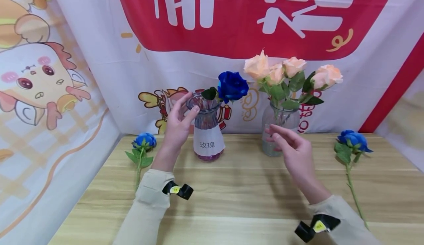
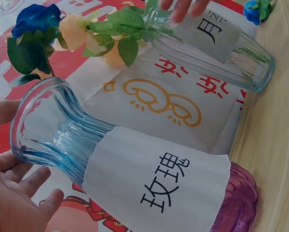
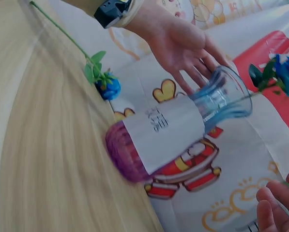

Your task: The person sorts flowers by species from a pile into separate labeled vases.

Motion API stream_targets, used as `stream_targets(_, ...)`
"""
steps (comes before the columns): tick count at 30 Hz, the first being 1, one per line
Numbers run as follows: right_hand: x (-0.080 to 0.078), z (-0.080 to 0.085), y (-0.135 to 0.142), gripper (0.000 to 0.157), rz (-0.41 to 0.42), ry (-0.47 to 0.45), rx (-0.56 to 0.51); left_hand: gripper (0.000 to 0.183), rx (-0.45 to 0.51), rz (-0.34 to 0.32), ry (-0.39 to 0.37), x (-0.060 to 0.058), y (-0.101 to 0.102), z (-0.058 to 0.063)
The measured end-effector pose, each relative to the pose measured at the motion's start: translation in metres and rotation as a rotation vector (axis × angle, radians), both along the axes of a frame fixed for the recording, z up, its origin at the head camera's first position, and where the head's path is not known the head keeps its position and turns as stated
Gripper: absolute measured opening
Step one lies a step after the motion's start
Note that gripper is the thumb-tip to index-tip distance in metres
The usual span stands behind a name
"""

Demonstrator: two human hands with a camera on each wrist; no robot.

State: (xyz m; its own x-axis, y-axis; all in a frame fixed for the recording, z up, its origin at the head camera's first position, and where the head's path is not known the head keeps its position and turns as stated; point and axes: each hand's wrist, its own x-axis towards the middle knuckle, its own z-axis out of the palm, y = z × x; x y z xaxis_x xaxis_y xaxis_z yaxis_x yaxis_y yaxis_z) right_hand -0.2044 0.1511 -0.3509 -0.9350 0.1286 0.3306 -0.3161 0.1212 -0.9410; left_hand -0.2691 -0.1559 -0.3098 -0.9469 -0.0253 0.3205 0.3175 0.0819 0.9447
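My left hand is at the neck of a flared glass vase, blue-tinted above and purple at its base, with a white paper label. Its fingers are spread beside the rim; whether they touch the glass is hard to tell. One blue rose stands in this vase, leaning right over the rim. In front of a clear glass vase hovers my right hand, fingers loosely bent and holding nothing. Several peach roses stand in the clear vase, whose label shows in the left wrist view.
A blue rose lies on the wooden table at the left, partly behind my left forearm. Another blue rose lies at the right. A printed cloth hangs close behind both vases.
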Motion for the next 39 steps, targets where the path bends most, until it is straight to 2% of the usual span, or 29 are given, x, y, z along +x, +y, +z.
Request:
stream_targets(8,0.010,-0.009,0.042,0.044,-0.039,-0.104,0.079,0.056,0.015,-0.002,0.001,0.001,-0.004,-0.001)
stream_targets(16,0.016,-0.016,0.095,0.040,-0.070,-0.162,-0.099,0.056,0.027,-0.016,0.004,0.000,-0.004,-0.002)
stream_targets(21,0.018,-0.023,0.124,0.032,-0.098,-0.155,-0.141,0.057,0.024,-0.011,0.001,0.000,-0.003,-0.002)
stream_targets(26,0.020,-0.033,0.149,0.030,-0.132,-0.156,-0.138,0.056,0.019,-0.006,-0.005,0.000,-0.003,-0.002)
stream_targets(30,0.020,-0.042,0.166,0.029,-0.241,-0.226,-0.016,0.056,0.021,-0.010,-0.007,0.000,-0.002,-0.002)
stream_targets(33,0.020,-0.048,0.180,0.030,-0.345,-0.343,0.125,0.057,0.021,-0.009,-0.010,0.000,-0.001,-0.001)
stream_targets(35,0.020,-0.052,0.188,0.037,-0.390,-0.418,0.180,0.057,0.018,-0.008,-0.009,-0.001,-0.001,-0.001)
stream_targets(39,0.018,-0.057,0.200,0.065,-0.437,-0.554,0.263,0.057,0.018,-0.012,0.017,-0.001,-0.001,-0.001)
